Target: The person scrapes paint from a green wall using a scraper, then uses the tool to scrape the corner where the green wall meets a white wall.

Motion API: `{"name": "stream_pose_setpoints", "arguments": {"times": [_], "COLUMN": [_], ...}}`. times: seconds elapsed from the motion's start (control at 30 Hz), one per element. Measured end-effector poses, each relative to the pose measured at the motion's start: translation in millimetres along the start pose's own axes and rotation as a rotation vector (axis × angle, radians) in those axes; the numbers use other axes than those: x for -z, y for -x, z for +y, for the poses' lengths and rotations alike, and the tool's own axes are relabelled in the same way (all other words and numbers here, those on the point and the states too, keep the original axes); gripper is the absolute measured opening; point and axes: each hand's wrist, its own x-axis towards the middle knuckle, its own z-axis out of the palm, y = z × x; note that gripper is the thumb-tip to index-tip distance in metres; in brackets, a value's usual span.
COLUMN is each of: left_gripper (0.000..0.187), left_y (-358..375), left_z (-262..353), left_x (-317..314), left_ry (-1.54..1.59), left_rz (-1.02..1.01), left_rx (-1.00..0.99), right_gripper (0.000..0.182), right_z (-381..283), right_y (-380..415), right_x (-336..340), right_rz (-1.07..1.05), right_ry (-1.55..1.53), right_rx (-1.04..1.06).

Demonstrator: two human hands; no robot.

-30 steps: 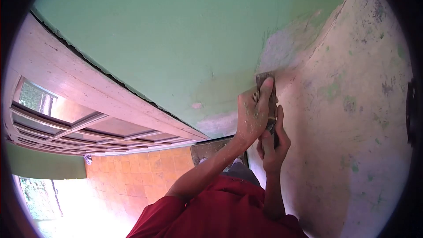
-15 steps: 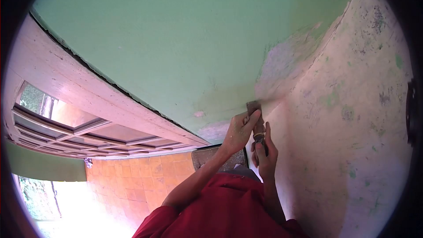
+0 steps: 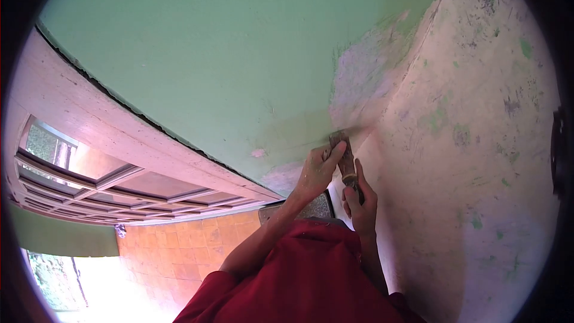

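Note:
My left hand [image 3: 319, 170] presses on the blade of a scraper [image 3: 342, 149], its fingers and thumb closed round the blade near the tip. The scraper's dark handle sits in my right hand [image 3: 360, 203], whose fingers are wrapped round it. The blade's end lies against the green wall [image 3: 197, 72], close to the corner where a pale, scraped wall [image 3: 454, 161] meets it. A patch of bared pale surface [image 3: 365, 78] with ragged green edges is above the blade.
A pink frame [image 3: 119, 107] and a paned window [image 3: 155, 185] run along the left. Below lie orange floor tiles [image 3: 191, 242] and a dark speckled surface [image 3: 317, 206] near my body. Bright light comes in at the lower left.
The view has shifted a little, so the walls appear slightly further left. Both hands still hold the scraper, and the blade sits slightly higher and further left in the picture.

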Motion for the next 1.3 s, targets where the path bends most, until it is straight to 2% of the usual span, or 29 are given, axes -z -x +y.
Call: {"name": "stream_pose_setpoints", "arguments": {"times": [0.07, 0.13, 0.2, 0.23, 0.27, 0.37, 0.4, 0.47, 0.53, 0.57, 0.6, 0.67, 0.7, 0.9, 1.0, 1.07, 1.2, 1.27, 1.3], "left_gripper": [0.046, 0.045, 0.046, 0.047, 0.047, 0.047, 0.049, 0.051, 0.047, 0.047, 0.047, 0.046, 0.046, 0.046, 0.044, 0.045, 0.045, 0.044, 0.044], "left_y": [6.2, 7.4, 5.5, 6.0, 6.6, 2.7, -0.2, -5.5, 1.9, 4.7, 0.7, 5.6, 6.3, 6.2, 2.9, -3.4, -2.1, 5.1, 8.8], "left_z": [0.7, -1.0, -5.7, 0.0, -2.2, -8.3, -11.1, 6.5, 39.7, 37.1, 27.1, -3.9, 0.2, 33.1, -9.6, -25.5, -22.0, -7.1, -1.4], "left_x": [1.0, 3.8, 6.8, 4.8, 2.2, -5.0, -9.5, -10.3, -5.5, -4.2, -4.6, -15.5, -16.7, -5.9, -7.8, -12.5, -13.7, -14.3, -15.3], "left_ry": [0.051, 0.1, 0.154, 0.188, 0.188, 0.204, 0.216, 0.227, 0.183, 0.027, 0.022, 0.247, 0.31, 0.248, 0.173, 0.188, 0.234, 0.255, 0.277], "left_rz": [-0.025, -0.057, -0.022, -0.014, -0.012, 0.1, 0.162, 0.218, 0.309, 0.329, 0.334, 0.29, 0.292, 0.266, 0.162, 0.13, 0.066, 0.048, 0.024], "left_rx": [0.041, 0.095, 0.056, -0.035, -0.032, -0.072, -0.145, -0.208, -0.145, -0.137, -0.162, -0.021, 0.002, -0.082, -0.012, -0.032, -0.018, -0.037, -0.038], "right_gripper": [0.065, 0.063, 0.061, 0.056, 0.052, 0.044, 0.044, 0.044, 0.042, 0.041, 0.041, 0.04, 0.04, 0.044, 0.042, 0.044, 0.045, 0.057, 0.057], "right_z": [14.3, 20.3, 17.9, 11.7, 8.2, 19.3, 17.6, 14.8, -3.9, -13.7, -7.7, 17.1, 15.4, -15.0, 16.0, 23.3, 9.9, 9.2, 3.7], "right_y": [2.7, -3.1, -6.7, -7.5, -7.5, -6.8, -13.8, -21.4, -23.8, -30.0, -32.1, -11.1, -15.7, -17.8, -2.3, 2.6, 8.2, 13.1, 12.6], "right_x": [6.7, 5.9, 2.4, -1.9, -5.5, -15.8, -20.6, -28.1, -29.9, -31.4, -31.3, -23.4, -20.1, -28.8, -13.7, -3.8, -3.0, -2.8, -4.6], "right_rz": [-0.013, -0.016, -0.025, -0.026, -0.031, -0.023, -0.031, 0.04, 0.034, 0.008, 0.003, 0.032, 0.025, -0.031, 0.002, -0.008, -0.019, -0.014, -0.018], "right_ry": [0.07, 0.067, 0.063, 0.032, 0.002, -0.053, -0.049, 0.057, 0.047, 0.036, 0.03, 0.062, 0.07, 0.021, -0.009, -0.077, -0.092, -0.071, -0.069], "right_rx": [0.104, 0.12, 0.133, 0.056, -0.021, -0.008, 0.005, 0.232, 0.232, 0.268, 0.293, 0.125, 0.128, 0.077, -0.024, -0.216, -0.195, -0.107, -0.101]}}
